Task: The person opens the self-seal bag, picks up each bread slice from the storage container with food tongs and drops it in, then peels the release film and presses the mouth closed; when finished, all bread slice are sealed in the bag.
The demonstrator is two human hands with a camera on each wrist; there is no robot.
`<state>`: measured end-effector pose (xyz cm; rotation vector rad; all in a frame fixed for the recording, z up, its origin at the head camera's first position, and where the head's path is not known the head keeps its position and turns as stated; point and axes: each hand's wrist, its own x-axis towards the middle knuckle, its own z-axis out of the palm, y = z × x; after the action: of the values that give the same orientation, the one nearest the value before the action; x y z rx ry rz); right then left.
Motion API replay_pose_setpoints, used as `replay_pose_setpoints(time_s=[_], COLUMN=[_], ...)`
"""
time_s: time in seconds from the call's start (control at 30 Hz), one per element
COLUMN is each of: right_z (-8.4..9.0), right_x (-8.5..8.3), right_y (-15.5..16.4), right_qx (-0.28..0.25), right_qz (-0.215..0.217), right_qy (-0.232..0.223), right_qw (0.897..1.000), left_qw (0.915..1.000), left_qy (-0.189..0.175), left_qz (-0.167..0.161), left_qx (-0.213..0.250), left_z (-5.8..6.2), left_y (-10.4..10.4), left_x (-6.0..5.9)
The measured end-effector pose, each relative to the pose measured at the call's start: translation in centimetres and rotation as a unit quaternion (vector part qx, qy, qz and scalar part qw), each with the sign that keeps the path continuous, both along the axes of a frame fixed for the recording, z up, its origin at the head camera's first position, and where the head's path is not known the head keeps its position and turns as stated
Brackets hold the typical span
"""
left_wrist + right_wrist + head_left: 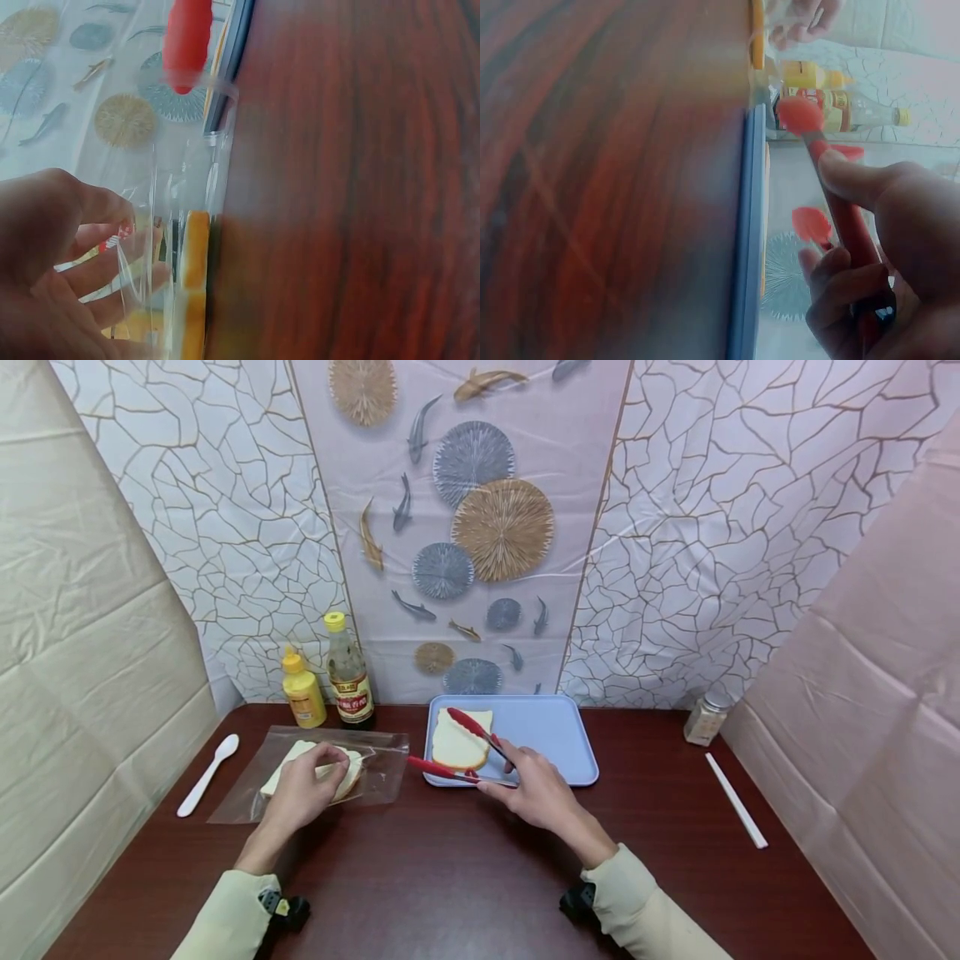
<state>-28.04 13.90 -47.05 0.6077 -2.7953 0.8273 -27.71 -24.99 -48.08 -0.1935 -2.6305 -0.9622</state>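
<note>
- On the near left part of the pale blue tray (555,731) lies a slice of white bread (454,746), soft and pale with a thin golden crust along its near edge.
- Red tongs (465,745) straddle that slice: one arm lies across its top, the other runs along its near edge and pokes out left past the tray.
- Gripping the tongs' handle end is the right hand (536,792), fingers curled round both arms, just at the tray's near rim.
- Left of the tray, a clear plastic bag (378,764) lies flat on the dark wooden table (465,868), with more white bread (288,768) inside it, the crust showing yellow-gold in the left wrist view.
- Resting on top of that bag is the left hand (303,789), fingers bent down over the bagged bread and pressing the plastic.
- Farther back on the left stand a yellow squeeze bottle (303,690) and a dark sauce bottle (348,674) with a yellow cap, side by side.
- A white spoon (207,773) lies at the far left.
- Well off to the right are a small glass jar (705,717) and a white stick (736,800).
</note>
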Motion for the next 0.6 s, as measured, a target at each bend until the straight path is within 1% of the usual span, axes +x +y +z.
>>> replay_pose_setpoints(time_s=[0.07,0.2,0.3,0.47,0.6], right_z=[-0.1,-0.1,-0.1,-0.2,-0.1], right_x=[0.0,-0.3,-0.3,0.0,0.3], right_y=[0.0,0.3,1.0,2.7,4.7], right_qx=[0.004,0.014,0.018,0.017,0.021], right_qz=[-0.016,-0.049,-0.066,-0.079,-0.087], right_qy=[-0.003,-0.024,-0.038,-0.049,-0.052], right_qw=[1.000,0.998,0.997,0.996,0.995], left_qw=[1.0000,0.9999,0.9997,0.9997,0.9998], left_qy=[0.000,0.009,0.015,0.018,0.015], left_qz=[-0.001,-0.006,-0.011,-0.016,-0.011], left_qx=[0.005,0.012,0.014,0.008,0.002], left_z=[0.1,-0.1,-0.2,-0.4,-0.6], left_y=[0.0,0.0,0.0,0.0,-0.2], left_x=[0.0,-0.2,-0.3,-0.4,-0.3])
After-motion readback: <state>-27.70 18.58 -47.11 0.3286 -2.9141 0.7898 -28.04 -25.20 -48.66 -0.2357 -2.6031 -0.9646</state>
